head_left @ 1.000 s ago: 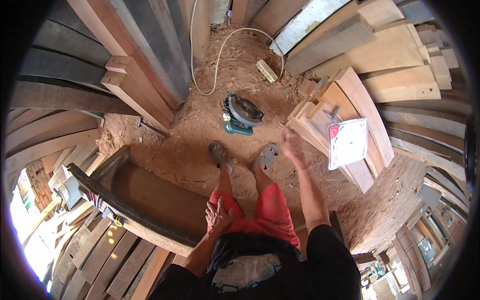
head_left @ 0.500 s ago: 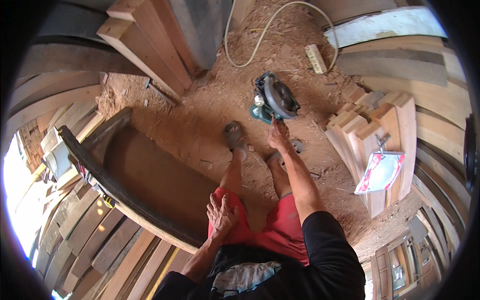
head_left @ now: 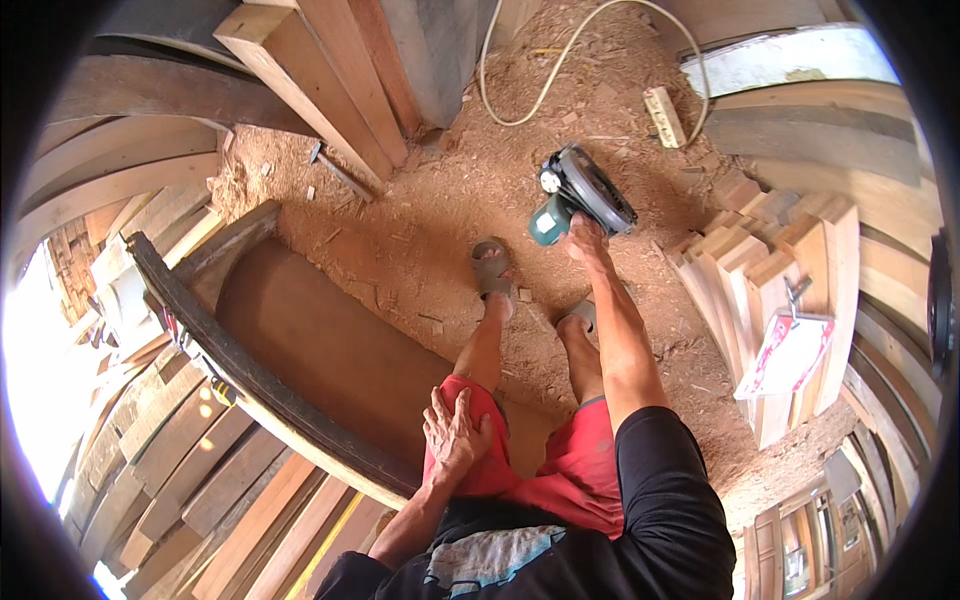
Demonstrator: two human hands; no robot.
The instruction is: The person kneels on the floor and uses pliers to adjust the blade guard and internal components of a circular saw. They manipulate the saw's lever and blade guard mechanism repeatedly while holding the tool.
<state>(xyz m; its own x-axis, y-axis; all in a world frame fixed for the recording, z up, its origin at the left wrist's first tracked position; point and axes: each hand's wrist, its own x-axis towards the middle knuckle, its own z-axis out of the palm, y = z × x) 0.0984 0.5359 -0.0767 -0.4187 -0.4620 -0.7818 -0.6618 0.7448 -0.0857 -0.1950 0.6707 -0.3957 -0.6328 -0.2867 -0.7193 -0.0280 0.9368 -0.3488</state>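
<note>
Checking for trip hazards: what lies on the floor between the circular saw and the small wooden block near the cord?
In the head view, only sawdust and wood chips lie between the circular saw and the wooden block.

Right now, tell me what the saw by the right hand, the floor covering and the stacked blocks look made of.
Circular saw: green body looks like moulded plastic, guard looks like dark metal, dull. Right hand reaches it. Floor: loose reddish sawdust and chips, grainy. Stacked blocks: bare sawn wood, pale, unfinished, grain visible.
</note>
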